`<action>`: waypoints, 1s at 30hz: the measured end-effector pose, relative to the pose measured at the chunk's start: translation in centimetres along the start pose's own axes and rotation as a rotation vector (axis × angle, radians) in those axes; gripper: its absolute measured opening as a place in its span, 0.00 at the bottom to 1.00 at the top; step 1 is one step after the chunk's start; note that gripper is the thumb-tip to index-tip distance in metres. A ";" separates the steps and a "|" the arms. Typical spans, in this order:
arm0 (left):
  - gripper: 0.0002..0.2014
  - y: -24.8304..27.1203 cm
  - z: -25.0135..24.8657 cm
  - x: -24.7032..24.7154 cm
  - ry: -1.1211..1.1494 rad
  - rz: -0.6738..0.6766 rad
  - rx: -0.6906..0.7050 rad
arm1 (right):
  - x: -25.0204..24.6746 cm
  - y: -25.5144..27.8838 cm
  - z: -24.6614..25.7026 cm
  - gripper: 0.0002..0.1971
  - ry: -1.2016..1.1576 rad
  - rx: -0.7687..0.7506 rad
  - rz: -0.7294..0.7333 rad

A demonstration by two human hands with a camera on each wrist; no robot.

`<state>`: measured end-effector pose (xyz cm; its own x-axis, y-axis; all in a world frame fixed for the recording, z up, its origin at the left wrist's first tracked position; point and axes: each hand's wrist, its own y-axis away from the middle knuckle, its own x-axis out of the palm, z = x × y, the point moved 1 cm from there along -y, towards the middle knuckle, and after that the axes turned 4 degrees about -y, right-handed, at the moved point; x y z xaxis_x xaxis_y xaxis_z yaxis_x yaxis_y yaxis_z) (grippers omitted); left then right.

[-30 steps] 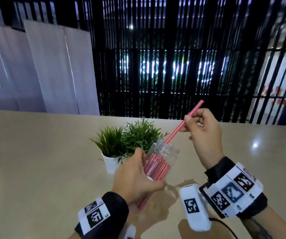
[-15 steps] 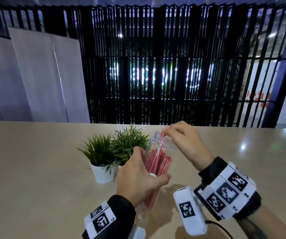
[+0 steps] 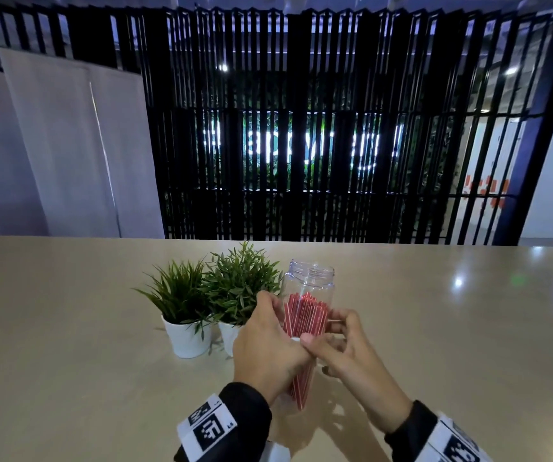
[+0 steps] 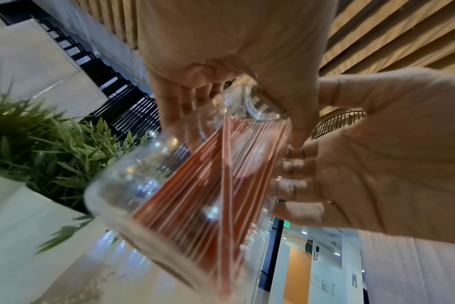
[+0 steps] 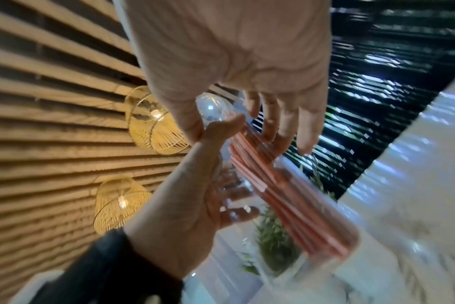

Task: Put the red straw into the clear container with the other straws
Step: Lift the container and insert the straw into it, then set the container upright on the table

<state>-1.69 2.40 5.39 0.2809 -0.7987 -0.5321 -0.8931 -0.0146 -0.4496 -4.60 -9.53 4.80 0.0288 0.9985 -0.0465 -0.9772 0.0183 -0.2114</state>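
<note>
The clear container stands nearly upright in the middle of the table, its mouth open at the top. A bundle of red straws fills it, and no straw sticks out above the rim. My left hand grips its left side with fingers wrapped behind it. From the right, my right hand holds the container, fingers curled round it and thumb in front. The left wrist view shows the container and straws blurred between both hands. Whether the base touches the table is unclear.
Two small green plants in white pots stand just left of the container, close to my left hand. The beige table stretches wide on both sides. A black slatted screen rises behind its far edge.
The red straw went from my right hand down into the container. My right hand let go of it and dropped to grip the container's right side. The container went from tilted to nearly upright.
</note>
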 end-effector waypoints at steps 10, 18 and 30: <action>0.33 -0.8 1.6 3.3 0.227 0.306 0.098 | -4.0 -3.6 -2.8 0.30 0.060 -0.025 -0.170; 0.41 -2.8 3.2 7.3 0.308 0.478 -0.035 | -5.7 -7.5 -6.5 0.29 0.275 -0.006 -0.255; 0.36 -3.3 5.4 10.7 0.220 0.553 -0.138 | -5.2 -8.8 -9.3 0.26 0.239 0.066 -0.251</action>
<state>6.19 -2.89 -2.68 -0.3035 -0.8156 -0.4927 -0.9272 0.3720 -0.0445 5.83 -15.41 -2.17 0.3106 0.9223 -0.2300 -0.9447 0.2728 -0.1819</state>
